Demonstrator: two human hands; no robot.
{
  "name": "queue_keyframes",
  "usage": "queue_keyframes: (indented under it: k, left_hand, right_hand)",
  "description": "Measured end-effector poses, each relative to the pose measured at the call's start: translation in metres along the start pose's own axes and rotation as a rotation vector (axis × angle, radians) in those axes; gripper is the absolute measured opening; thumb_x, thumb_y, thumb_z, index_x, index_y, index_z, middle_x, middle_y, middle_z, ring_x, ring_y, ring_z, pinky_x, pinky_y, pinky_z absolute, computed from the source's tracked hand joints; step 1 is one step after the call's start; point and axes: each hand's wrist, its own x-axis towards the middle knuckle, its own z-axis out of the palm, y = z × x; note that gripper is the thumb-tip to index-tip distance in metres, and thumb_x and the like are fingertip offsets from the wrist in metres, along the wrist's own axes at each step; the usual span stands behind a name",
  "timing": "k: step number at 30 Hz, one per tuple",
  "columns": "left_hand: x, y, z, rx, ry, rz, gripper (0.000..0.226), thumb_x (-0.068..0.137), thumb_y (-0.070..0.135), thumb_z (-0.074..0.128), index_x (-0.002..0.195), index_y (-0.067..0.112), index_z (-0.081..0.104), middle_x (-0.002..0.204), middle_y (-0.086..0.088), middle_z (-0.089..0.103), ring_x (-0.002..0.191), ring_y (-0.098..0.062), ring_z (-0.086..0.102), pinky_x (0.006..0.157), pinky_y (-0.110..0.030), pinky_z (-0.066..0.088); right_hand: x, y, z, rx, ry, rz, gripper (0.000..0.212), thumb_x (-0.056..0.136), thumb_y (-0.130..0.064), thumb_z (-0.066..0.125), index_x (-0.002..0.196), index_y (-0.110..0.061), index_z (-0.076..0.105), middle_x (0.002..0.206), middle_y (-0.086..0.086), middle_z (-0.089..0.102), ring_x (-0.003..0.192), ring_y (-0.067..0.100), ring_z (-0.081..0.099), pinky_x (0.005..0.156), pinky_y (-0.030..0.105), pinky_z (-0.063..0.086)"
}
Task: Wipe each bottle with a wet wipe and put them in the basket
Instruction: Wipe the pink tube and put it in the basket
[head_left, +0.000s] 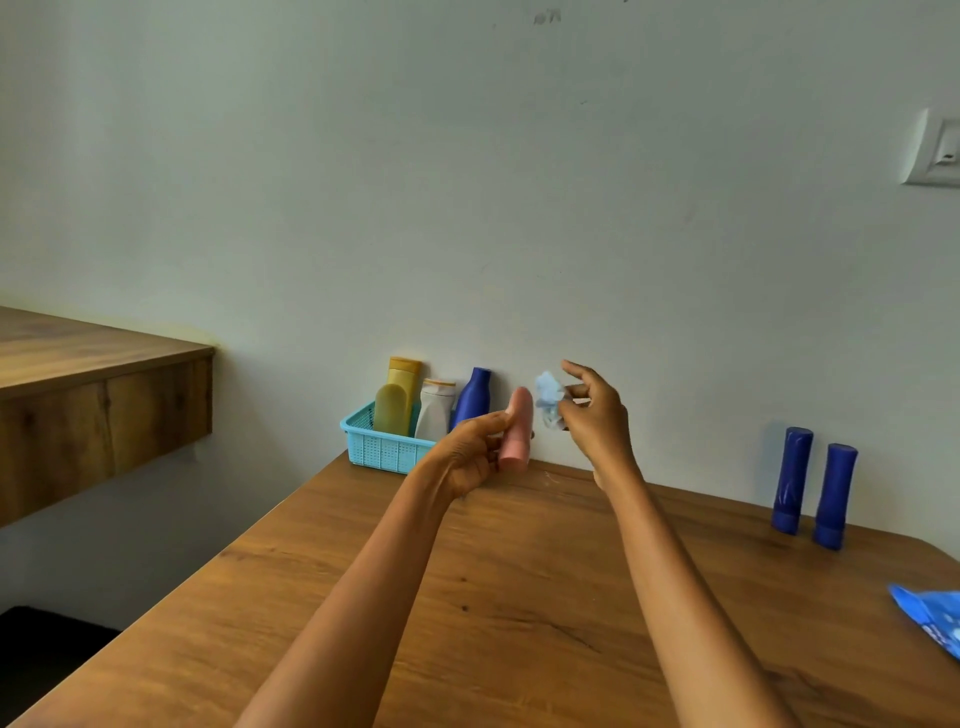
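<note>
L hand (470, 457) grips pink bottle (517, 430), held above table (519, 597), just R of basket (382, 448). R hand (592, 415) pinches crumpled wet wipe (549, 400), close to bottle top, not touching. Basket at wall holds 2 yellow bottles, white bottle (435, 410), blue bottle (471, 397). Two blue bottles (810, 488) stand far R of basket. Wipes pack (935, 621) at table's R edge.

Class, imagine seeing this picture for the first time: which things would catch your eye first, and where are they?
Mid-frame, above the wooden table, the left hand holds a pink bottle while the right hand pinches a crumpled wet wipe beside it. Behind them, a turquoise basket against the wall holds four bottles. Two blue bottles stand at the table's far right.
</note>
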Motion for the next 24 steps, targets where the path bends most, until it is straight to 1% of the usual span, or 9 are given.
queue_keyframes:
  k: [4,8,10,12,14,17,19,21,24]
  left_hand:
    - [0.000,-0.004,0.007,0.037,-0.045,0.024,0.017,0.090,0.021,0.058,0.102,0.008,0.058,0.092,-0.013,0.071,0.089,-0.024,0.065,0.072,-0.032,0.055]
    - [0.002,0.003,0.010,-0.088,0.061,0.042,0.026,0.092,0.023,0.058,0.107,0.002,0.055,0.091,-0.018,0.065,0.081,-0.025,0.063,0.072,-0.032,0.053]
    - [0.001,0.009,0.007,-0.176,0.093,0.056,0.033,0.093,0.024,0.056,0.117,0.002,0.053,0.091,-0.016,0.064,0.075,-0.022,0.063,0.060,-0.030,0.055]
    - [-0.001,0.014,0.000,-0.224,0.115,0.060,0.038,0.094,0.024,0.055,0.124,0.001,0.053,0.087,-0.014,0.064,0.069,-0.020,0.064,0.053,-0.027,0.055]
    - [-0.001,0.016,-0.008,-0.215,0.124,0.060,0.041,0.095,0.024,0.054,0.124,-0.004,0.053,0.079,-0.014,0.067,0.064,-0.020,0.065,0.063,-0.030,0.056]
    - [-0.002,0.016,-0.013,-0.166,0.114,0.043,0.041,0.094,0.022,0.055,0.123,-0.007,0.052,0.071,-0.015,0.069,0.068,-0.023,0.065,0.075,-0.034,0.054]
    - [-0.006,0.016,-0.010,-0.153,0.099,0.014,0.039,0.093,0.021,0.056,0.123,-0.003,0.050,0.084,-0.018,0.066,0.076,-0.025,0.063,0.069,-0.033,0.055]
    - [-0.010,0.015,-0.006,-0.148,0.047,-0.014,0.036,0.093,0.021,0.055,0.122,0.000,0.047,0.097,-0.020,0.063,0.080,-0.026,0.062,0.065,-0.033,0.056]
    - [-0.015,0.014,0.001,-0.137,-0.061,-0.079,0.030,0.093,0.022,0.055,0.114,0.000,0.049,0.106,-0.023,0.062,0.087,-0.028,0.062,0.076,-0.034,0.053]
  right_hand:
    - [-0.004,0.002,0.008,-0.107,-0.071,-0.100,0.039,0.091,-0.003,0.053,0.129,-0.014,0.055,0.123,0.009,0.053,0.108,0.023,0.055,0.087,0.028,0.050]
    - [-0.007,-0.003,0.019,-0.165,-0.094,-0.173,0.029,0.089,-0.004,0.056,0.113,-0.015,0.067,0.110,0.008,0.061,0.099,0.020,0.057,0.081,0.023,0.047]
    - [-0.007,-0.007,0.025,-0.175,-0.108,-0.196,0.021,0.088,-0.014,0.062,0.107,-0.017,0.071,0.103,0.005,0.064,0.093,0.016,0.059,0.075,0.021,0.047]
    - [-0.008,-0.011,0.031,-0.195,-0.145,-0.213,0.017,0.085,-0.017,0.066,0.100,-0.016,0.073,0.097,0.002,0.066,0.078,0.005,0.056,0.066,0.009,0.042]
    - [-0.010,-0.013,0.036,-0.216,-0.211,-0.209,0.015,0.083,-0.012,0.065,0.094,-0.013,0.075,0.092,0.001,0.069,0.065,-0.002,0.052,0.054,0.000,0.037]
    - [-0.010,-0.014,0.036,-0.233,-0.234,-0.175,0.016,0.083,-0.010,0.060,0.087,-0.012,0.076,0.089,0.001,0.071,0.062,-0.002,0.053,0.048,0.000,0.037]
    - [-0.009,-0.015,0.032,-0.172,-0.120,-0.153,0.020,0.084,-0.008,0.056,0.087,-0.014,0.075,0.091,0.002,0.071,0.068,0.004,0.059,0.055,0.006,0.042]
    - [-0.007,-0.013,0.024,-0.078,0.004,-0.124,0.022,0.087,-0.006,0.054,0.101,-0.014,0.070,0.104,0.005,0.068,0.088,0.017,0.063,0.072,0.023,0.053]
    - [-0.006,-0.005,0.016,-0.061,0.025,-0.097,0.037,0.090,-0.007,0.056,0.126,-0.013,0.055,0.126,0.005,0.057,0.108,0.022,0.057,0.085,0.027,0.050]
